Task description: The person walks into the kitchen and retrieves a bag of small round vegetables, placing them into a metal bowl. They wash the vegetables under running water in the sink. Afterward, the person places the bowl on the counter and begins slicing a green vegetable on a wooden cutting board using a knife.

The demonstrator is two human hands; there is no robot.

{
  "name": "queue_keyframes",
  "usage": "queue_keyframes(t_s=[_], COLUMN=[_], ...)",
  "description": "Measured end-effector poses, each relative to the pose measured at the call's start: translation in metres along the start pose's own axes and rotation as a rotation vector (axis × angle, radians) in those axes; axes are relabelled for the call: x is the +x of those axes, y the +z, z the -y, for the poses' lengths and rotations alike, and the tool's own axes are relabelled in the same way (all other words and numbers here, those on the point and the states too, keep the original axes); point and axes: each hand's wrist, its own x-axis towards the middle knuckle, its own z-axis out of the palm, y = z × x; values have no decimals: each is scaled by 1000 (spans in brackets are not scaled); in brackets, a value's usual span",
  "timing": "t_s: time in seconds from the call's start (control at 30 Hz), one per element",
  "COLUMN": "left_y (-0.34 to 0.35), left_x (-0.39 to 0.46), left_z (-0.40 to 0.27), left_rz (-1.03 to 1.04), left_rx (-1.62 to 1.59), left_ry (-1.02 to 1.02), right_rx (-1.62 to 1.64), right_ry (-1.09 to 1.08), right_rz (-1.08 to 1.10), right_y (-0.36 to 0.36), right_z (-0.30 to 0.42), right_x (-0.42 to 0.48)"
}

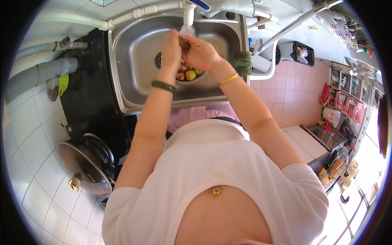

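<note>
Water runs from a white faucet [188,15] with a blue lever onto a reddish-brown round fruit [184,44] between my hands. My left hand [171,50], on the picture's left with a dark green bangle at its wrist, lies against the fruit's side. From the other side, my right hand [200,53] holds the fruit with its fingers; a gold bracelet circles that wrist. Beneath them, a bowl [187,82] of several green and reddish-brown round fruits [190,75] stands in the stainless steel sink [137,67], partly hidden by my hands. The drain [158,60] shows beside my left hand.
A dark green cloth [242,62] hangs over the sink's right edge. White pipes [137,13] run behind the basin. On the left are a black countertop [88,76] and a pan with a glass lid [84,168]. A black-lined bin [303,54] stands farther right.
</note>
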Motion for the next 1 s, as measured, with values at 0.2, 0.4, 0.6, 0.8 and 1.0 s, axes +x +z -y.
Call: queue_keyframes(t_s=[0.2,0.4,0.6,0.8,1.0], left_y=[2,0,-15,-26,-27], left_x=[-8,-21,-14,-15,-16], left_z=[-34,-16,-24,-20,-16], left_rz=[206,470,455,534,274], left_rx=[221,344,523,396,573], left_ry=[33,181,28,164,-20], right_rx=[-547,-468,-708,-548,-561], right_ry=[2,50,100,158,414], right_rz=[-213,-181,-332,-337,-207], right_y=[19,-7,7,17,-4], right_z=[25,26,16,12,20], right_x=[-12,-7,-11,-8,-22])
